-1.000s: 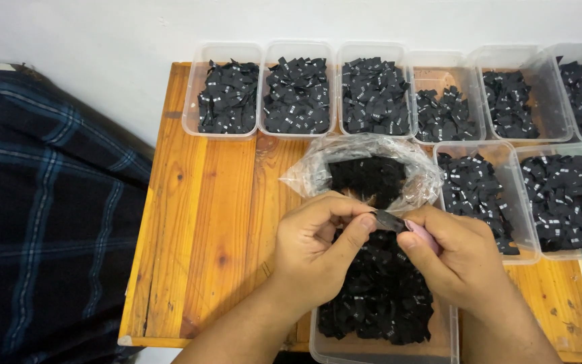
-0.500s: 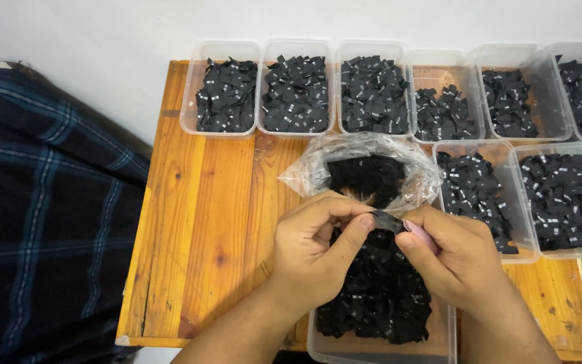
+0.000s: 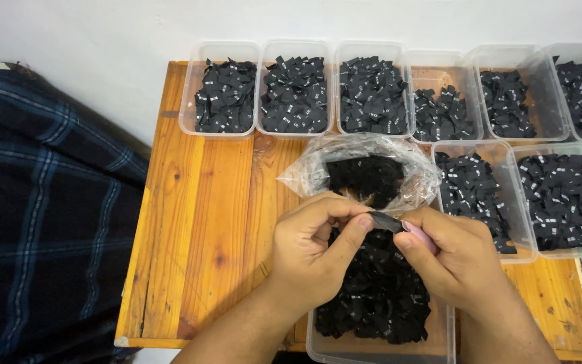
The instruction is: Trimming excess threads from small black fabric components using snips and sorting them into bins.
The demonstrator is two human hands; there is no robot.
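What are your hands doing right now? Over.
Left hand and right hand pinch one small black fabric label. Held over a clear tub of labels. Nothing blocking.

A plastic bag point(image 3: 365, 168) lies on the table point(image 3: 197, 222) behind both hands, with 6 tubs point(image 3: 227, 94) ranged behind it.

We look down on a wooden table point(image 3: 203, 222) of orange-toned planks with dark knots, pushed against a plain white wall point(image 3: 102, 40). To the left we see a dark blue plaid cloth point(image 3: 42, 216) lying beside the table's edge. The light is even and soft.
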